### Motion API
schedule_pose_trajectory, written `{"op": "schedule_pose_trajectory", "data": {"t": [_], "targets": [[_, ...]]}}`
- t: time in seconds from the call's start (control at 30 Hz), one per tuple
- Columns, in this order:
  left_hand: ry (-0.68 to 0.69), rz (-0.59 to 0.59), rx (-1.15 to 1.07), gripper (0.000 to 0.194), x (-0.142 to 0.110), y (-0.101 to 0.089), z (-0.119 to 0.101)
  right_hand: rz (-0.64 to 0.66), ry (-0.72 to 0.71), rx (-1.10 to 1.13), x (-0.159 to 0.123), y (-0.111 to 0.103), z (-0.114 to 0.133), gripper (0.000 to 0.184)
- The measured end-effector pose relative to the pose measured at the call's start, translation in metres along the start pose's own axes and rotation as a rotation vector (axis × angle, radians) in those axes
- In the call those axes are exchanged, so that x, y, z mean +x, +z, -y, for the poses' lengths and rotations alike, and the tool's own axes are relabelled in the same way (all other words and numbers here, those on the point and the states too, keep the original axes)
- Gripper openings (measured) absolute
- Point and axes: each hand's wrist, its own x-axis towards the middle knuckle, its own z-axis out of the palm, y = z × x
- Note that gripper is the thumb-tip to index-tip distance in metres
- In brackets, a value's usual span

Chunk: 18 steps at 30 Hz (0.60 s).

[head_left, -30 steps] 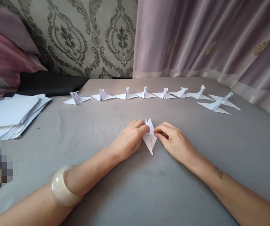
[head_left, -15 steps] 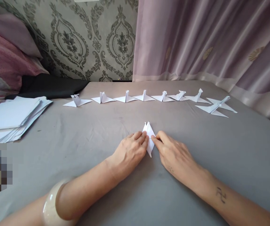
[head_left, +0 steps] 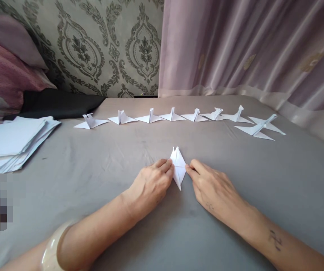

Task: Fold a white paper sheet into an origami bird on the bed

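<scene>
A small white paper fold, kite-shaped with points at both ends, lies flat on the grey sheet in front of me. My left hand rests at its left edge, fingertips pressed on the paper. My right hand touches its right edge with fingers held together. Both hands lie flat and pinch the fold from either side. A pale bangle circles my left wrist.
Several finished white paper birds stand in a row across the far part of the sheet. A stack of white paper sheets lies at the left. A black cloth, pink pillows and a curtain border the surface.
Both hands have slid back toward me and slightly apart, uncovering more of the paper fold, which now shows its whole kite shape.
</scene>
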Motion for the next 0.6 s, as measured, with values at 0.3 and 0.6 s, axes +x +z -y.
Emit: {"op": "schedule_pose_trajectory", "data": {"t": [0.3, 0.6], "targets": [[-0.01, -0.006, 0.022, 0.039, 0.004, 0.003, 0.003, 0.035, 0.063, 0.143, 0.005, -0.002, -0.008, 0.033], [-0.008, -0.019, -0.003, 0.034, 0.003, 0.0, 0.003, 0.008, 0.048, 0.136, 0.005, -0.005, -0.012, 0.033]]}}
